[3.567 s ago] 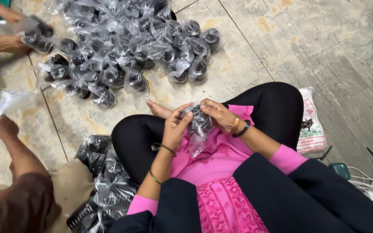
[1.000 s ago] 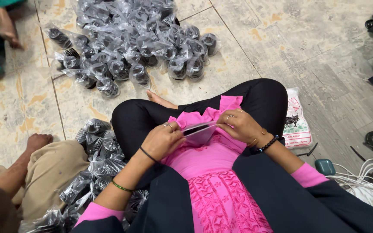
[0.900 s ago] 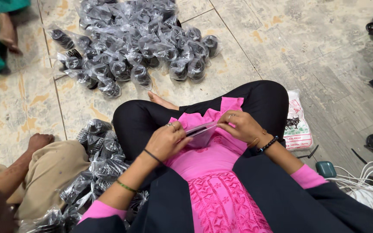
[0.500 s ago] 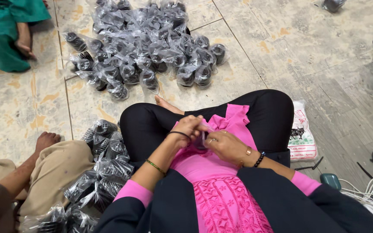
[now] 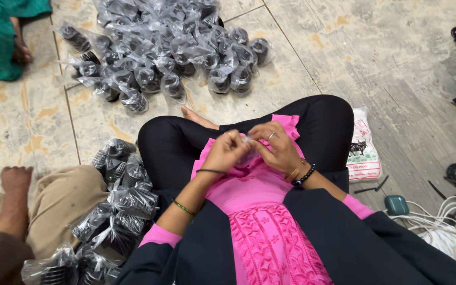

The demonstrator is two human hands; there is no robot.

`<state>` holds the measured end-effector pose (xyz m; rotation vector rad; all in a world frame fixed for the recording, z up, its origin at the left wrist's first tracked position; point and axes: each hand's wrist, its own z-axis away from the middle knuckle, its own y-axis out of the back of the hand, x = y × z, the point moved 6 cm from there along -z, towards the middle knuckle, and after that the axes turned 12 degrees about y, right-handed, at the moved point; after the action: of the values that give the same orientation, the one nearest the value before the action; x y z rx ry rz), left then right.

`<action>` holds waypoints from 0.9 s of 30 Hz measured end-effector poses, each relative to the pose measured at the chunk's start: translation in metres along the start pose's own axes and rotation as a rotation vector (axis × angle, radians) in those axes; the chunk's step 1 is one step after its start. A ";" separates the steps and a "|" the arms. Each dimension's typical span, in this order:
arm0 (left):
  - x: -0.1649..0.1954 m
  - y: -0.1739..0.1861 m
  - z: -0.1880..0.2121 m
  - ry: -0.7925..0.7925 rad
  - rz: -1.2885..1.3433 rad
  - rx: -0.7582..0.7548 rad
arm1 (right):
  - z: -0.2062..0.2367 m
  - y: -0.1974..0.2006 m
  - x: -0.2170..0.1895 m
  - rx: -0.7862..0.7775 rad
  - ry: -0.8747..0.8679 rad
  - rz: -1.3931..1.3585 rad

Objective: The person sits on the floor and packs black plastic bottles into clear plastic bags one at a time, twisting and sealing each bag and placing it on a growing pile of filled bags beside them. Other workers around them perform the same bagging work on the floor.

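Left hand (image 5: 227, 152) and right hand (image 5: 272, 148) are meeting over the lap, fingers pinched narrow on a small clear plastic bag (image 5: 247, 149) crumpled between them above the pink tunic (image 5: 249, 190), though what is inside is hidden. A shiny heap of bagged black round parts (image 5: 170, 47) is crowding the far edge of the tiled floor (image 5: 344, 58), and a second pile (image 5: 117, 211) is pressing against the left knee, beside another person's hand (image 5: 16, 178). Open worn tile is stretching to the right, bounded by a flat printed packet (image 5: 362, 148) and tangled white cables (image 5: 449, 221).
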<state>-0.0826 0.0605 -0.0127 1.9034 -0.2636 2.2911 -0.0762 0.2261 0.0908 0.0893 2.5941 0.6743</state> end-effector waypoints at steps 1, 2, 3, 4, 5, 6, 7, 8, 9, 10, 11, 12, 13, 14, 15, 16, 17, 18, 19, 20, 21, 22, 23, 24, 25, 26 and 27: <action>0.002 0.006 -0.003 0.021 0.128 -0.023 | -0.001 0.003 -0.001 -0.018 -0.012 0.056; 0.000 0.014 -0.004 0.114 0.238 0.000 | -0.002 0.005 -0.002 -0.035 -0.024 0.112; -0.003 0.023 -0.004 0.208 0.347 0.023 | -0.002 0.008 -0.002 -0.052 -0.036 0.168; -0.006 0.029 -0.005 0.301 0.456 0.045 | -0.002 0.004 -0.004 -0.131 -0.038 0.117; -0.005 0.031 -0.006 0.345 0.545 0.007 | -0.001 -0.001 -0.006 -0.211 -0.041 0.065; -0.005 0.031 -0.007 0.390 0.636 -0.030 | 0.000 -0.007 -0.009 -0.293 -0.045 0.011; -0.006 0.028 -0.007 0.436 0.727 -0.067 | 0.000 -0.013 -0.014 -0.346 -0.011 -0.031; -0.006 0.024 -0.007 0.478 0.643 -0.101 | 0.000 -0.020 -0.018 -0.400 0.024 -0.074; -0.007 0.018 -0.007 0.518 0.558 -0.136 | -0.001 -0.026 -0.023 -0.452 0.059 -0.116; -0.008 0.011 -0.006 0.556 0.472 -0.171 | -0.004 -0.024 -0.023 -0.394 0.070 -0.085; -0.006 0.006 -0.003 0.558 0.519 -0.231 | -0.009 -0.021 -0.022 -0.336 0.082 -0.055; -0.003 0.000 0.000 0.558 0.565 -0.292 | -0.013 -0.016 -0.019 -0.277 0.094 -0.023; 0.000 -0.005 0.003 0.558 0.611 -0.354 | -0.014 -0.011 -0.014 -0.243 0.052 -0.049; 0.005 -0.007 0.006 0.527 0.633 -0.384 | -0.015 -0.005 -0.009 -0.208 0.008 -0.074; 0.010 -0.009 0.010 0.499 0.656 -0.415 | -0.013 -0.001 -0.003 -0.172 -0.038 -0.100; 0.014 -0.010 0.014 0.471 0.680 -0.447 | -0.009 -0.001 0.007 -0.172 -0.149 -0.156; 0.017 -0.012 0.018 0.445 0.643 -0.461 | -0.003 -0.002 0.016 -0.174 -0.259 -0.212; 0.020 -0.013 0.021 0.416 0.605 -0.476 | 0.005 -0.006 0.026 -0.176 -0.367 -0.267; 0.022 -0.014 0.022 0.384 0.566 -0.490 | 0.012 -0.011 0.030 -0.149 -0.403 -0.405; 0.022 -0.015 0.023 0.376 0.498 -0.483 | 0.020 -0.017 0.033 -0.119 -0.438 -0.544; 0.021 -0.015 0.023 0.368 0.429 -0.475 | 0.027 -0.024 0.036 -0.089 -0.472 -0.684; 0.019 -0.014 0.023 0.361 0.361 -0.466 | 0.033 -0.032 0.039 -0.074 -0.500 -0.739; 0.019 -0.013 0.021 0.333 0.359 -0.445 | 0.038 -0.040 0.043 -0.058 -0.529 -0.794; 0.018 -0.011 0.019 0.304 0.357 -0.425 | 0.042 -0.045 0.046 -0.041 -0.556 -0.846; 0.017 -0.008 0.017 0.273 0.352 -0.405 | 0.044 -0.049 0.047 -0.090 -0.551 -0.874; 0.014 -0.005 0.015 0.269 0.336 -0.395 | 0.044 -0.051 0.048 -0.140 -0.544 -0.903; 0.011 -0.002 0.015 0.264 0.319 -0.384 | 0.043 -0.053 0.048 -0.189 -0.536 -0.932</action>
<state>-0.0698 0.0591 0.0013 1.4376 -0.9526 2.4227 -0.0975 0.2071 0.0117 -0.8244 1.7532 0.4383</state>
